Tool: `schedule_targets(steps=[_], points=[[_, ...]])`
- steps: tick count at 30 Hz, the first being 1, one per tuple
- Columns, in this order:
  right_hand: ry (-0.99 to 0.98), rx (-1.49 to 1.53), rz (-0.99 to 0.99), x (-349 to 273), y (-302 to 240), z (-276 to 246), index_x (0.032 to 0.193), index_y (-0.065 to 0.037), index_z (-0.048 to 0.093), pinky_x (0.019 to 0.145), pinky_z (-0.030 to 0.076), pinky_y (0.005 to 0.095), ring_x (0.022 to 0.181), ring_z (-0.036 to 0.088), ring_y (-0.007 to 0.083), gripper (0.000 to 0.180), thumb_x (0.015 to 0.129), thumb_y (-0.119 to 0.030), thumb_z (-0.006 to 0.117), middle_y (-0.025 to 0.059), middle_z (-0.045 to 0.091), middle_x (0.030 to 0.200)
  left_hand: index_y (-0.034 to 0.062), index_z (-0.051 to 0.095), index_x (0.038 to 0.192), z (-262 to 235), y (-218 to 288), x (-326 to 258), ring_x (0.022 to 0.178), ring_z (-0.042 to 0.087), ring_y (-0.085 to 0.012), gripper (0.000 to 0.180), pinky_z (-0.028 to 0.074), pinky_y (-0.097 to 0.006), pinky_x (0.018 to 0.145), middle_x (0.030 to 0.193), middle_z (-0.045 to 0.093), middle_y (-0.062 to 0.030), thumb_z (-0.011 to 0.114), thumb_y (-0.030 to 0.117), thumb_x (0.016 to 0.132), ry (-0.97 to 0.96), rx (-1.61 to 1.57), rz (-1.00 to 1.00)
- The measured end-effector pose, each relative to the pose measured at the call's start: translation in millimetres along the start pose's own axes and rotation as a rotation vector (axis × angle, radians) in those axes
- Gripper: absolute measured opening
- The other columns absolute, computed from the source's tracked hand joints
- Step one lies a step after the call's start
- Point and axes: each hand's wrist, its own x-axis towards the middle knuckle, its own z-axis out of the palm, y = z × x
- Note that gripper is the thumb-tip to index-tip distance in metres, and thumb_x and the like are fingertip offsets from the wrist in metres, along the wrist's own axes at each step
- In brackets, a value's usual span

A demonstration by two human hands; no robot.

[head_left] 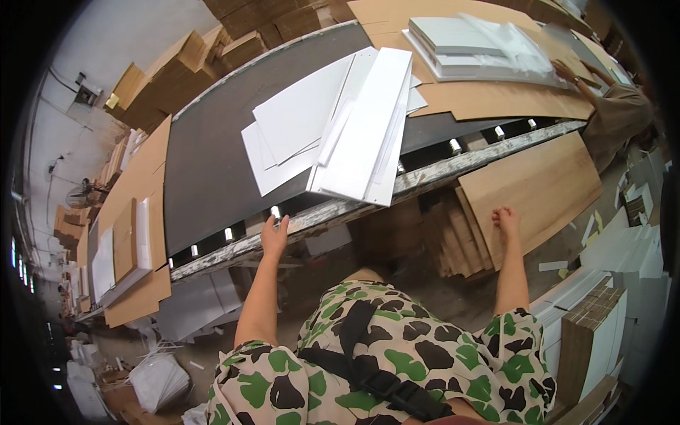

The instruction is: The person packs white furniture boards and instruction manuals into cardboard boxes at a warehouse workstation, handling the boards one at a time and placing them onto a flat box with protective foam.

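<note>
Landmark: the long dark desk [205,177] with its worn pale front edge. Nearest the camera is the person's own camouflage-patterned top [397,361] with a black strap [368,368] across it; both bare forearms reach up from it toward the desk.

The left hand [274,237] rests on the desk's front edge, fingers spread and open, gripping nothing — just below the nearest corner of the white panels. The right hand [506,221] is below the desk's front edge, fingers curled loosely against the tan cardboard sheet [538,188] that leans under the desk; whether its grip is closed on the sheet's edge cannot be told. Beside that sheet, also under the desk, stands a bundle of brown cardboard pieces [453,241].

On the desk, just beyond the left hand, lies a loose stack of white panels [340,127], the top long one overhanging the front edge. Farther along the desk's far end, a large tan sheet [496,99] carries a stack of white boards in clear plastic wrap [482,46]. Another person's hand [567,71] and brown sleeve [616,117] touch that far sheet.

Behind the desk — piles of flattened cardboard cartons [170,78].
</note>
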Motion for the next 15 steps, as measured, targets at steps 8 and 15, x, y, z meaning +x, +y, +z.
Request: schedule_targets(steps=[8,15], points=[[-0.112,0.039,-0.137,-49.7,-22.2,43.5,0.101,-0.004,0.054,0.056,0.045,0.0211,0.069,0.057,0.0088,0.021,0.086,-0.019,0.056,0.0041,0.062,0.083,-0.0017,0.065,0.09,-22.5,-13.5,2.4,0.078,0.063,-0.0235,0.038,0.047,-0.032,0.072,0.083,0.066,-0.0142,0.06,0.035,0.081,-0.061,-0.134,0.009],[-0.395,0.143,-0.03,-148.4,38.4,153.9,0.091,-0.008,0.057,0.051,0.046,0.0218,0.061,0.059,0.0104,0.009,0.085,-0.015,0.055,0.0025,0.061,0.081,0.0004,0.066,0.092,16.7,40.6,22.5,0.074,0.062,-0.0158,0.033,0.047,-0.029,0.069,0.081,0.067,-0.0097,0.063,0.031,0.079,-0.184,-0.334,0.014]])
